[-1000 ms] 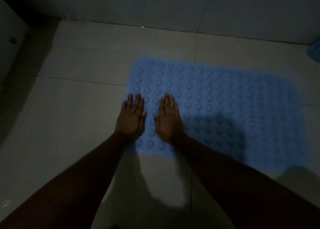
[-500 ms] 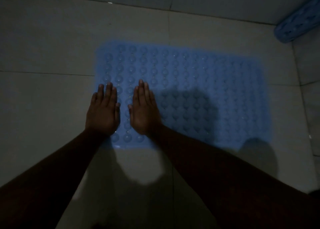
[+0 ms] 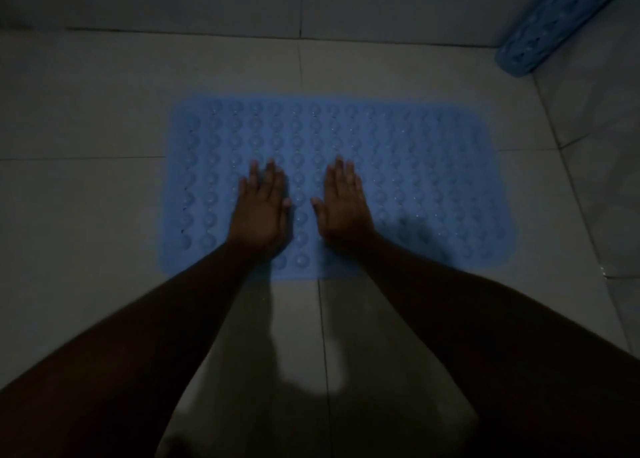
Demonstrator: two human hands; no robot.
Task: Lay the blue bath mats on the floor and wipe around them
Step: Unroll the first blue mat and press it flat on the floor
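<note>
Fingers held together, flat, pinching nothing: left hand and right hand press the bubbled blue rubber bath mat onto the tiled floor. Rolled blue second mat leans at two o'clock. Uneven pressing risks unstuck edges, likely sliding on smooth tile.

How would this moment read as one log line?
left hand: flat on blue mat | right hand: flat on it | rolled mat: corner
</note>
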